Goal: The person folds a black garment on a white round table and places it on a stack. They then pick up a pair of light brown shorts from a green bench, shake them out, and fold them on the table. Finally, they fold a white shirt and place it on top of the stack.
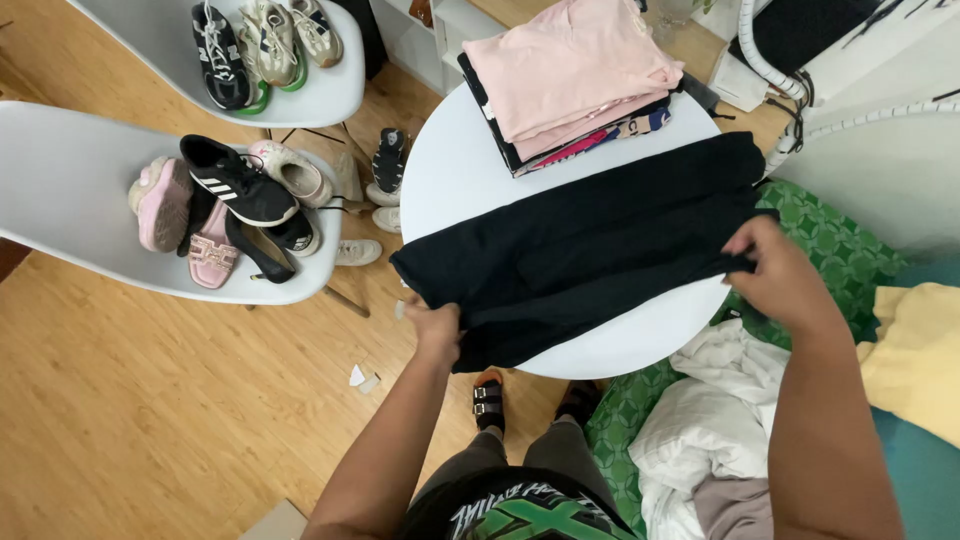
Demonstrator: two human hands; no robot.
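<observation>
A black garment (590, 240) lies spread across the round white table (450, 170), folded into a long band. My left hand (437, 330) grips its near left edge at the table's rim. My right hand (780, 275) pinches its right end, just past the table's right side. Behind the garment, at the table's far side, sits a stack of folded clothes (570, 70) with a pink piece on top.
Two white chairs (60, 190) on the left carry several shoes (235, 185). More shoes (388, 160) lie on the wooden floor between chair and table. To the right, loose white clothes (710, 420) and a yellow cloth (915, 360) rest on a green patterned cover (830, 240).
</observation>
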